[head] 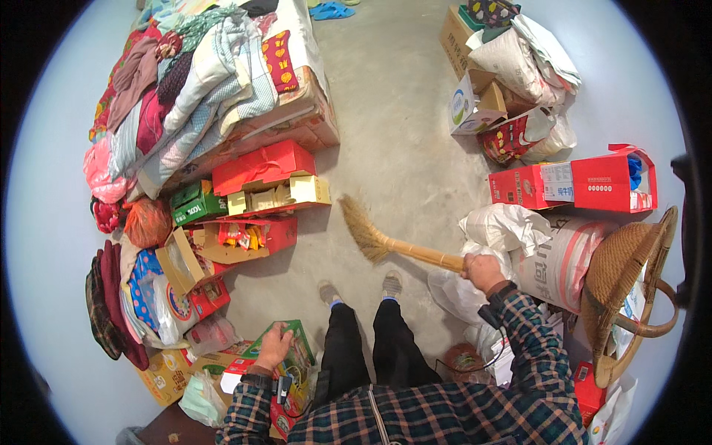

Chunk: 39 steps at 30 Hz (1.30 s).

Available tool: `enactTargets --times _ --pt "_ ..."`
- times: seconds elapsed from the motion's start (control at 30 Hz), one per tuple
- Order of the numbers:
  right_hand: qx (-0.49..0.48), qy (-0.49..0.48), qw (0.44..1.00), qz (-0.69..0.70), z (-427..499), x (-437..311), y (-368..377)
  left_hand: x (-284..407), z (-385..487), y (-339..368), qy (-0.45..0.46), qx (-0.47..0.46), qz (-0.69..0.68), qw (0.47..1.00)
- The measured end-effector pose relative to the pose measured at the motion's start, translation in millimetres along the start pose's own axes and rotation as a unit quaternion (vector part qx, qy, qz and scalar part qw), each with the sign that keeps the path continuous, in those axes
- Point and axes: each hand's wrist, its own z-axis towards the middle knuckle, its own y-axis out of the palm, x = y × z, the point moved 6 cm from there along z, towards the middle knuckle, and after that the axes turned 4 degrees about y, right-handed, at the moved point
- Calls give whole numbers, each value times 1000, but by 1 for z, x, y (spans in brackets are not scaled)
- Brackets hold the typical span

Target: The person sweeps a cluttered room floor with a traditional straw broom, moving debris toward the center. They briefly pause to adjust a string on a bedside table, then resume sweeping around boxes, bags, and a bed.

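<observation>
My right hand [483, 271] is closed round the handle end of a straw hand broom [414, 251]. The broom's bristles [361, 229] point left over the concrete floor, at mid-picture; whether they touch it I cannot tell. At the lower left, my left hand [273, 345] rests at the top of a green printed carton [297, 356], fingers slightly bent; its grip is not clear. Between the hands are my legs and slippered feet on the floor.
Open boxes [278, 203] and bags line the left, below a bed heaped with quilts [194, 94]. On the right are red cartons [603, 183], a stuffed woven sack [556, 258], a wicker basket [617, 278] and plastic bags [450, 292]. Blue slippers [331, 11] lie at the top.
</observation>
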Motion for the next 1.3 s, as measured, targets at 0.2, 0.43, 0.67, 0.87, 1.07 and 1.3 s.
enactTargets --times 0.2,0.43,0.67,0.87,1.07,1.3 --pt "42 58 997 -30 8 21 -55 63 88 -43 133 45 54 989" --pt "19 71 997 -37 13 -29 -83 231 228 -130 379 136 125 907" --pt "-8 89 996 13 80 -75 -76 326 338 -192 426 180 258 848" --pt "14 170 985 3 72 -40 -98 336 397 -194 371 137 303 867" --pt "45 213 976 9 27 -60 -93 354 438 -192 340 204 355 846" --pt "27 179 981 -65 9 -137 -28 357 491 -189 345 141 473 799"
